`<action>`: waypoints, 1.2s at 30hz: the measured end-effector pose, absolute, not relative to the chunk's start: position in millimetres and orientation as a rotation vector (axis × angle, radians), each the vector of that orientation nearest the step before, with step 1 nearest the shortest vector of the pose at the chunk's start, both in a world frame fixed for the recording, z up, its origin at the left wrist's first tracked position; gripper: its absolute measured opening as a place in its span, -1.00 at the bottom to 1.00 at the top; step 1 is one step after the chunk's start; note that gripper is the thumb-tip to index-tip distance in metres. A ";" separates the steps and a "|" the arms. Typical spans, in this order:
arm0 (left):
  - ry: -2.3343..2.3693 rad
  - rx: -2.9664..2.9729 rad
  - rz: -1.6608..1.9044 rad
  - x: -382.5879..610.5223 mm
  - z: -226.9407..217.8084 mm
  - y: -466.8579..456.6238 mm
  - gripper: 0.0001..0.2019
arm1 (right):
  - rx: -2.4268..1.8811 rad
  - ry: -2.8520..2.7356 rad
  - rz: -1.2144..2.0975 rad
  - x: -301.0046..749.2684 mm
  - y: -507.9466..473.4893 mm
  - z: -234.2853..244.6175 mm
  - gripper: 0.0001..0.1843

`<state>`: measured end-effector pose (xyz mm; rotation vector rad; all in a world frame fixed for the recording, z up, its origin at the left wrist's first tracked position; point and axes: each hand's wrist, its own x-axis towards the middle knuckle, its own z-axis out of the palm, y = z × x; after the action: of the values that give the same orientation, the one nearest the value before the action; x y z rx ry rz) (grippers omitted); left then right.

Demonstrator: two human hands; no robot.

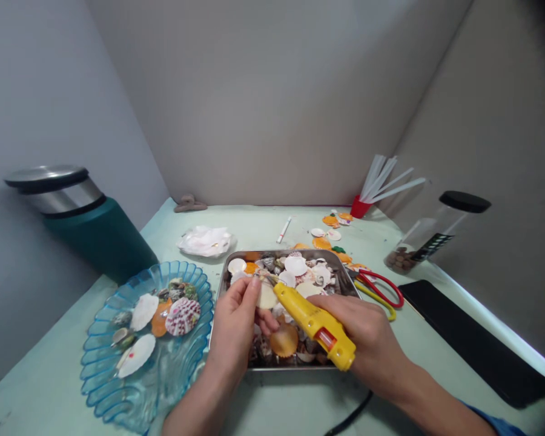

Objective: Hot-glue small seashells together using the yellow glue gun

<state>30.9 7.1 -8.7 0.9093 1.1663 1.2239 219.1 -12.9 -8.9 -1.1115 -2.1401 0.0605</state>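
On the far left I see a teal flask (95, 233) with a steel lid standing against the wall. In front of it sits a blue glass dish (100, 369) shaped like a shell, with a few scallop shells and small snail shells lying in it. Behind the dish is a crumpled white tissue (205, 240).

At the centre is a metal tray (237, 256) heaped with mixed seashells. My left hand (234, 333) hovers over the tray's left half, fingers closed in a pinch on a pale shell (267, 297). The nozzle of the yellow hot glue gun (315, 324) is right at that shell's upper edge. My right hand (367, 339) is wrapped tight around the gun's grip, over the tray's right front corner. An orange scallop shell (284, 340) lies in the tray just below the gun's barrel.

Right of the tray lie scissors (381, 292) with red and yellow handles. Near the back wall a red cup (358, 208) holds clear glue sticks (386, 178). Further right a clear jar (429, 233) with a black lid leans over, and a flat black slab (472, 339) lies along the table's right edge.
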 end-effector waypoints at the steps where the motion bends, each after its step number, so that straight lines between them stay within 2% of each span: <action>1: 1.165 0.915 1.223 30.8 -8.5 6.7 -0.69 | -1.113 -2.140 0.058 219.1 -13.1 -8.7 -0.75; 36: 1.142 0.887 1.207 31.9 -7.5 7.5 -0.73 | -1.064 -2.147 0.029 220.2 -11.9 -12.6 -0.74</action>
<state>31.9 7.5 -7.5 0.8868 1.1418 1.2065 220.2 -11.9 -12.6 -1.0643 -2.1467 0.0290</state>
